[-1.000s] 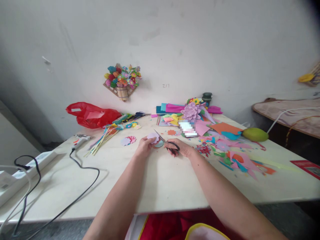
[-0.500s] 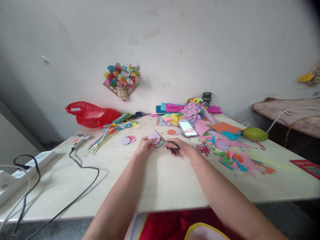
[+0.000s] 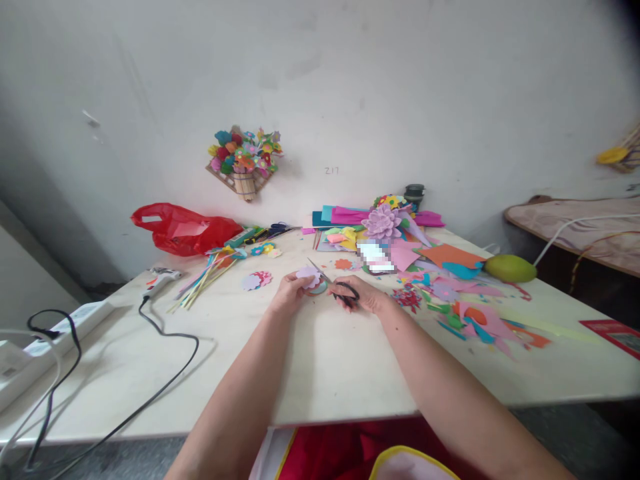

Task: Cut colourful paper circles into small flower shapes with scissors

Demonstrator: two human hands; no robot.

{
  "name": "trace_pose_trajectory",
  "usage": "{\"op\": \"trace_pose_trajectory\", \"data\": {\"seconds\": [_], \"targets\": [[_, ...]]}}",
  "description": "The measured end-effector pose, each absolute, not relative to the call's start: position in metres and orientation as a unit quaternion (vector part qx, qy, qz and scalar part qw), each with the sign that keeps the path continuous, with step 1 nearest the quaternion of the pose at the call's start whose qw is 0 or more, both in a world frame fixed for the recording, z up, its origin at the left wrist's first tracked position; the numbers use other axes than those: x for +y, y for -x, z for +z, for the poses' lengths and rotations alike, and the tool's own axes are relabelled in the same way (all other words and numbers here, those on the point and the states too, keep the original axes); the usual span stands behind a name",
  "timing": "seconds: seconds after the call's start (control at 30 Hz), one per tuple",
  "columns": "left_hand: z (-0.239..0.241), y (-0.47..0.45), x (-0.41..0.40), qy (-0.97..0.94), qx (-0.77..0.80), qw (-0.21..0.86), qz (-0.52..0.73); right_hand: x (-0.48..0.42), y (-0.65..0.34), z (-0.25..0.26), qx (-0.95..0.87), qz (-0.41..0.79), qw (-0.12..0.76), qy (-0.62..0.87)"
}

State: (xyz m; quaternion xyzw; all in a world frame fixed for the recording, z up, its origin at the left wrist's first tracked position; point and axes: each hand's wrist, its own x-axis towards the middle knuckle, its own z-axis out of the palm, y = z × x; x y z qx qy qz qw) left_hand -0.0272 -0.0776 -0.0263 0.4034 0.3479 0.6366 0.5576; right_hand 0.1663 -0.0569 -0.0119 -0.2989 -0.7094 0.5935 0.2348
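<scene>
Pinched in the fingers of my left hand (image 3: pixel 287 293) is a lilac flower shape with a scalloped edge (image 3: pixel 308 274), apparently thin foam or paper. A pale blue-green rounded edge and some red show just below it. My right hand (image 3: pixel 369 294) is closed round the black handles of scissors (image 3: pixel 327 278). Their blades point up and to the left, right beside the lilac shape; whether they touch it I cannot tell. Left of my hands lie lilac and red-patterned scalloped flowers (image 3: pixel 257 280). An orange flower cutout (image 3: pixel 343 264) lies beyond the scissors.
A glue gun (image 3: pixel 163 283) with a black cord lies left, near a white power strip (image 3: pixel 75 327). Behind are a red plastic bag (image 3: pixel 185 230) and thin stems (image 3: pixel 205 280). A phone (image 3: pixel 375 258), coloured scraps (image 3: pixel 480 320) and a green-yellow fruit (image 3: pixel 511 268) lie right.
</scene>
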Motion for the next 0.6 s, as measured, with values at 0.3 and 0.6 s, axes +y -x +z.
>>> {"op": "trace_pose_trajectory", "data": {"seconds": [0.3,0.6], "targets": [[-0.0237,0.0257,-0.0790,-0.378,0.347,0.564,0.647,-0.0561,-0.1656,-0.0129,-0.709,0.594,0.236,0.297],[-0.0229,0.0266,-0.0788,-0.357,0.362,0.551,0.662,-0.0528,-0.1650,-0.0161,-0.713,0.589,0.231,0.302]]}}
